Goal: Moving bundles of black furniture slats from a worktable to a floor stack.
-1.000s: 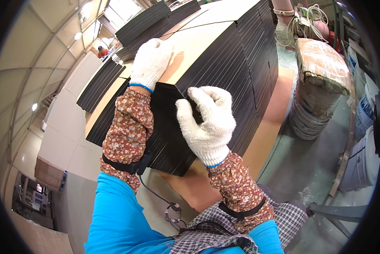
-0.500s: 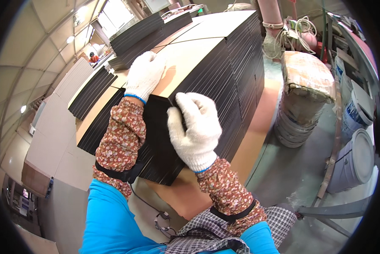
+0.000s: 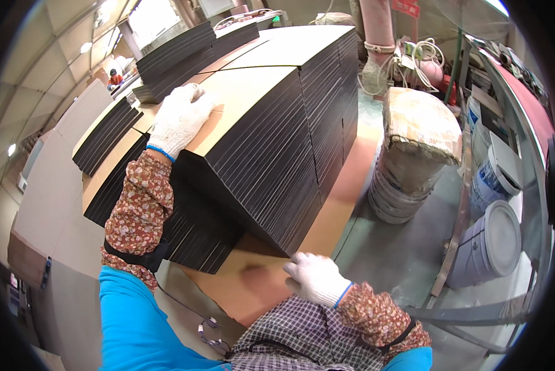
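A tall stack of thin boards (image 3: 259, 148) with black edges and tan tops stands in front of me. My left hand (image 3: 181, 117), in a white knit glove, lies on the top near the front left corner, palm down with fingers loosely bent. Low down, my right hand (image 3: 317, 278) is beside the stack's bottom front corner, gloved too; its fingers are slightly bent and apart from the thumb, with nothing seen between them. Whether its fingertips touch the corner I cannot tell. Beneath the stack lies a tan sheet (image 3: 265, 294).
More black-edged stacks (image 3: 175, 62) stand behind and to the left. On the right are a covered drum-like bucket (image 3: 407, 167), a lidded grey pail (image 3: 487, 241) and a metal rail (image 3: 475, 312). A cable (image 3: 209, 331) lies near my legs. Another person (image 3: 114, 79) is far off.
My right hand has moved from the upper front corner down to the bottom corner. My left hand stays on top of the stack. The whole view has shifted slightly.
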Demonstrator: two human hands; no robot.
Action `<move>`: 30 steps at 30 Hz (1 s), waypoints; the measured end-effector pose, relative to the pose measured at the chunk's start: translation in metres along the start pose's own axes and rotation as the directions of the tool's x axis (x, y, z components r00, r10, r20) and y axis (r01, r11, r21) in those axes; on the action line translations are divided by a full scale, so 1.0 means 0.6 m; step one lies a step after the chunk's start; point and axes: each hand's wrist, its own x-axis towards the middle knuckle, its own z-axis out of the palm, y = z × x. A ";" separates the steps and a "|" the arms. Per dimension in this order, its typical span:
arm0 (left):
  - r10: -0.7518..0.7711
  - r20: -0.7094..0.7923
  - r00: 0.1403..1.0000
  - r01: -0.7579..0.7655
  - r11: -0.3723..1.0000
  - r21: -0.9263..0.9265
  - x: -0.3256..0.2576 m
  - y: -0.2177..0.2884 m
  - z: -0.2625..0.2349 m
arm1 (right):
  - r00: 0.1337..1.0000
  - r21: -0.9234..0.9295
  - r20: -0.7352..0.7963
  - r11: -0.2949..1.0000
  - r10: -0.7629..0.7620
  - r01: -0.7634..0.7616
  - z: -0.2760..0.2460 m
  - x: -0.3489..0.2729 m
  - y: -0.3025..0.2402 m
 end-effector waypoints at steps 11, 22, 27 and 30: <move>0.035 0.192 0.981 -0.045 0.998 0.050 -0.015 0.044 0.008 | 0.850 0.223 0.514 0.938 0.117 -0.264 0.149 -0.130 0.166; -0.239 0.188 0.953 0.240 0.971 0.020 0.004 0.077 0.005 | 0.617 -0.019 0.599 0.779 0.511 -0.626 0.134 -0.210 0.123; -0.288 0.207 0.935 0.277 0.958 0.078 0.006 0.086 -0.002 | 0.556 -0.047 0.660 0.766 0.505 -0.641 0.025 -0.249 0.056; -0.308 0.227 0.924 0.304 0.951 0.056 -0.004 0.086 0.006 | 0.534 0.128 0.576 0.576 0.620 -0.807 -0.036 -0.246 0.039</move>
